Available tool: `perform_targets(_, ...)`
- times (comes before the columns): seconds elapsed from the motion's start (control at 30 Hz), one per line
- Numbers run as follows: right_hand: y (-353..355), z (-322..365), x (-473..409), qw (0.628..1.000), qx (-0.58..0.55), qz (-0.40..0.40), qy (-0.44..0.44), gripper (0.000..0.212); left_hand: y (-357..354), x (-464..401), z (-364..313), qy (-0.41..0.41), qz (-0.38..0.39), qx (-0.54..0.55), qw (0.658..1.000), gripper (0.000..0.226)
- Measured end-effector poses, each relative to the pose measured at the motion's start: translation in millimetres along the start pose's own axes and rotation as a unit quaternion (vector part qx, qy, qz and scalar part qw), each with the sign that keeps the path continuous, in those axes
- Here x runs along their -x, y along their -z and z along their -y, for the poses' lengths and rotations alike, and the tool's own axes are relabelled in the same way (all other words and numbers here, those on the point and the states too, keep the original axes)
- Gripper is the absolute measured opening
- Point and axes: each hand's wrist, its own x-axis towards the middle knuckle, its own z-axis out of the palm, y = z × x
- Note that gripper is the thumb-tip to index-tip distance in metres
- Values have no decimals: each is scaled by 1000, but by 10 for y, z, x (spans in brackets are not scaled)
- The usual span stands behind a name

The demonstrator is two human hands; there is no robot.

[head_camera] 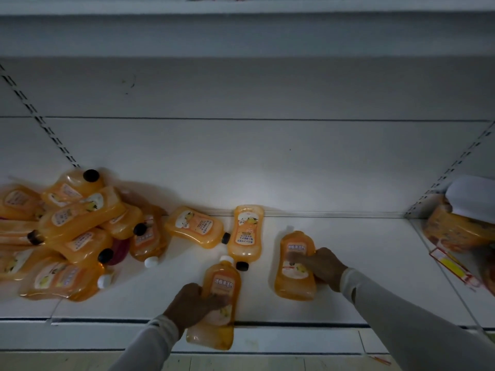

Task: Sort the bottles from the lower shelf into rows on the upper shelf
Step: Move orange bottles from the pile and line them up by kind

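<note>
Orange bottles of liquid lie on the white lower shelf [348, 263]. My left hand [194, 306] grips a white-capped orange bottle [218, 314] that juts over the shelf's front edge. My right hand [320, 266] grips a second orange bottle [293, 282] lying further right. Two black-capped bottles [195, 226] [246, 234] lie just behind them. A heap of several orange bottles [69, 231] fills the shelf's left part. The underside of the upper shelf [241, 33] runs across the top; its upper surface is hidden.
A slotted upright [40, 119] rises at the left and another upright [452, 167] at the right. Beyond the right upright, orange packaged goods [455, 231] with a white top sit in the neighbouring bay, with a red and yellow price tag [452, 266] on the edge.
</note>
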Motion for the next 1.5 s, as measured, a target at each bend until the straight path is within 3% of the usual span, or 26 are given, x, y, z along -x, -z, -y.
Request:
perform_targets(0.1,-97,16,254,1000,-11,1,29,36,42,86,41,-18,19,-4,1000,52)
perform_targets(0.17,-115,42,459,998,10,14,69,32,23,170,112,-48,4,-11,999,76)
perform_targets(0.23,-106,102,754,995,27,21,97,34,-5,350,154,-81,-18,-10,997,83)
perform_targets(0.47,238,434,2072,984,29,8,175,51,116,1613,-260,-207,-22,33,978,78)
perform_targets(0.67,832,930,3511,962,37,12,271,54,243,3159,-877,-319,-80,32,944,41)
perform_targets(0.83,1321,1637,4532,926,31,-19,376,48,320,4230,-1484,-397,-131,86,904,43)
perform_targets(1.03,1523,2321,5351,883,32,-44,466,53,630,5000,-1911,-470,-181,114,856,45)
perform_targets(1.13,1430,2558,5559,867,36,-50,494,44,862,5240,-1930,-496,-200,119,836,46)
perform_targets(1.27,1089,2919,5637,854,51,-38,517,50,1316,5433,-1779,-513,-219,129,820,58)
perform_targets(1.5,-282,3736,5702,823,67,8,564,57,2571,5665,-1013,-510,-290,137,798,58)
